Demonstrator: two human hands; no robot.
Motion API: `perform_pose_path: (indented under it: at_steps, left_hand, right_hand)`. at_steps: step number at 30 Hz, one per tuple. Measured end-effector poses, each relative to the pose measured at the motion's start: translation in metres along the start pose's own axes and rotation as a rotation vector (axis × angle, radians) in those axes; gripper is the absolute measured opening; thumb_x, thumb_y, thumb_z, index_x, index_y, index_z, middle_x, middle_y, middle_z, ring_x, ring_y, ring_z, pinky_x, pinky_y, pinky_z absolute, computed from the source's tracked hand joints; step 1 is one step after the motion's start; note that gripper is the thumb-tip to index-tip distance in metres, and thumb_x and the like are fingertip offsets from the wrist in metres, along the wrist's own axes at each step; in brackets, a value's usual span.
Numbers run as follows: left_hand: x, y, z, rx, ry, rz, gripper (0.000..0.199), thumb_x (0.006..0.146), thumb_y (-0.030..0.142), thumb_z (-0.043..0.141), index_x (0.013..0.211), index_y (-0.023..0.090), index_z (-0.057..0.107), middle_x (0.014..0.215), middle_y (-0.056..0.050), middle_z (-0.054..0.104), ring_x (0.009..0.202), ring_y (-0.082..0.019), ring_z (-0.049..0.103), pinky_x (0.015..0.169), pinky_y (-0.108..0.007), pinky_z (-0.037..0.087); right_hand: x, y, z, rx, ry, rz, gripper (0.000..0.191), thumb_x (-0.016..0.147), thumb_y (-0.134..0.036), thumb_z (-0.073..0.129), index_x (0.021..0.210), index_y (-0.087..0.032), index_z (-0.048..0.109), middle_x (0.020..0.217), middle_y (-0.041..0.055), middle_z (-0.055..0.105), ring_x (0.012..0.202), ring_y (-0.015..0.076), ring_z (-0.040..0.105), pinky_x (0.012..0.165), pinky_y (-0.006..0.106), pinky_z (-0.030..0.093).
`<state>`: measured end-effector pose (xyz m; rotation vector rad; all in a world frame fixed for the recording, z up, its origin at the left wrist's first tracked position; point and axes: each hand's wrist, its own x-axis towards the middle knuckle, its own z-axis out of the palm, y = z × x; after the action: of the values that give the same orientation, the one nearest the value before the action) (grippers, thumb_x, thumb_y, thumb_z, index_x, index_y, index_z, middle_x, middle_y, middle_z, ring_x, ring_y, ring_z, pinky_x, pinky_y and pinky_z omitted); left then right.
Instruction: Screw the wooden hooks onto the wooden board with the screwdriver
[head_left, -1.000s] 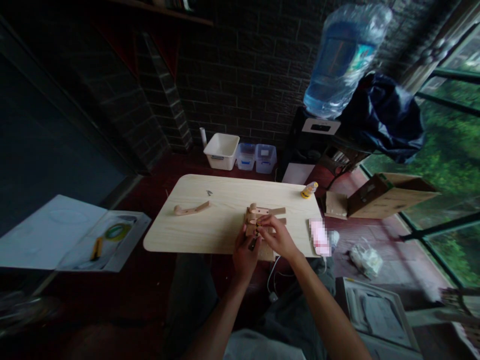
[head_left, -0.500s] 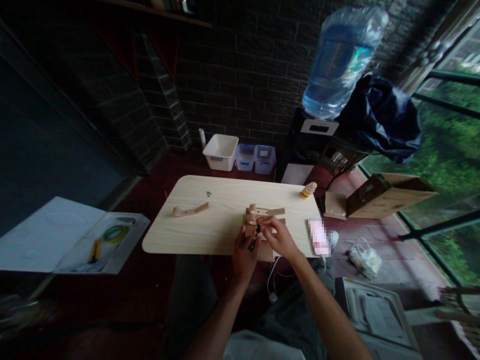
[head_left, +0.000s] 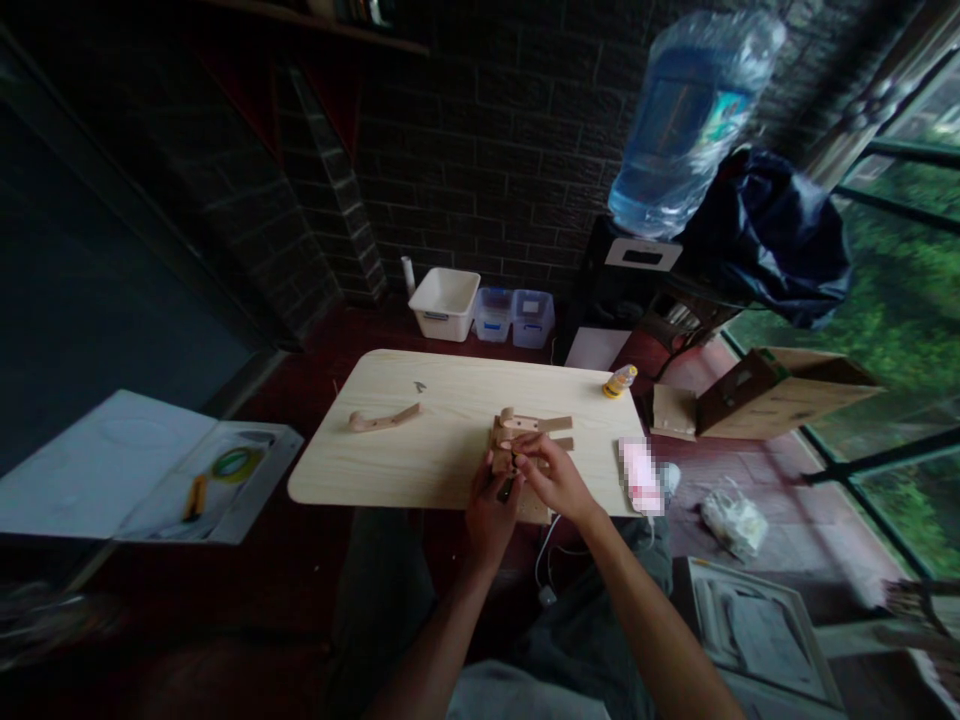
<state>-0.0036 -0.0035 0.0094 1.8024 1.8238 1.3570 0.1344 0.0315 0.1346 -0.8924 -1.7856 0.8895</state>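
A light-brown wooden assembly (head_left: 504, 421) with curved arms sticking out to the right lies near the table's front edge. My left hand (head_left: 491, 515) is closed at the assembly's lower left side, its fingers against the wood. From the right, my right hand (head_left: 559, 483) reaches over the assembly, thumb and fingers pinched on a small dark piece (head_left: 515, 460) too small to name. Both hands cover much of the assembly's front part. Farther left on the table rests a separate curved wooden arm (head_left: 386, 420) with holes in it.
The pale wooden table (head_left: 442, 480) has rounded corners. On it are small metal bits (head_left: 420, 386), a yellow-capped bottle (head_left: 619, 381) and a pink object (head_left: 640, 475). Beyond stand a white bin (head_left: 445, 305), clear boxes and a water dispenser (head_left: 643, 254). A carton (head_left: 757, 395) sits right.
The view has shifted very slightly. Both hands stay at the wooden assembly, and the right fingers have moved only a little around the small dark piece.
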Motion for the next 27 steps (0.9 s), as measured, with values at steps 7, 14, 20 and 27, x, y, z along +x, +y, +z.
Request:
perform_pose_path:
  at_steps: [7, 14, 20, 27]
  left_hand:
    - [-0.0001, 0.0020, -0.0002, -0.009, 0.027, 0.010, 0.029, 0.095, 0.044, 0.066, 0.118, 0.029, 0.074, 0.152, -0.009, 0.056, 0.134, -0.030, 0.059, 0.106, -0.048, 0.056]
    - [0.0010, 0.0028, -0.0004, -0.020, 0.018, 0.011, 0.033, 0.094, 0.045, 0.067, 0.124, 0.030, 0.072, 0.150, -0.009, 0.058, 0.137, -0.030, 0.057, 0.108, -0.049, 0.055]
    - [-0.0008, 0.0003, 0.0008, -0.018, 0.020, 0.006, 0.029, 0.094, 0.043, 0.067, 0.119, 0.030, 0.074, 0.152, -0.007, 0.056, 0.135, -0.030, 0.059, 0.107, -0.048, 0.056]
    - [0.0002, 0.0012, 0.0011, -0.011, 0.012, -0.004, 0.028, 0.095, 0.044, 0.066, 0.117, 0.030, 0.074, 0.149, -0.008, 0.058, 0.134, -0.030, 0.059, 0.107, -0.049, 0.056]
  right_hand:
    - [-0.0022, -0.0007, -0.0018, 0.132, -0.002, 0.111, 0.021, 0.101, -0.045, 0.060, 0.101, -0.025, 0.062, 0.124, 0.0102, 0.071, 0.119, 0.0235, 0.067, 0.100, 0.041, 0.055]
    - [-0.0044, 0.0043, -0.0065, 0.128, 0.013, 0.149, 0.020, 0.101, -0.045, 0.060, 0.105, -0.025, 0.062, 0.119, 0.0099, 0.070, 0.115, 0.0230, 0.068, 0.090, 0.037, 0.060]
    - [-0.0028, 0.0059, -0.0032, 0.145, 0.006, 0.147, 0.020, 0.100, -0.046, 0.061, 0.105, -0.026, 0.061, 0.120, 0.0092, 0.068, 0.114, 0.0219, 0.067, 0.091, 0.036, 0.061]
    - [-0.0011, 0.0087, -0.0035, 0.150, 0.011, 0.168, 0.024, 0.098, -0.049, 0.063, 0.102, -0.026, 0.061, 0.118, 0.0097, 0.067, 0.113, 0.0230, 0.066, 0.088, 0.037, 0.061]
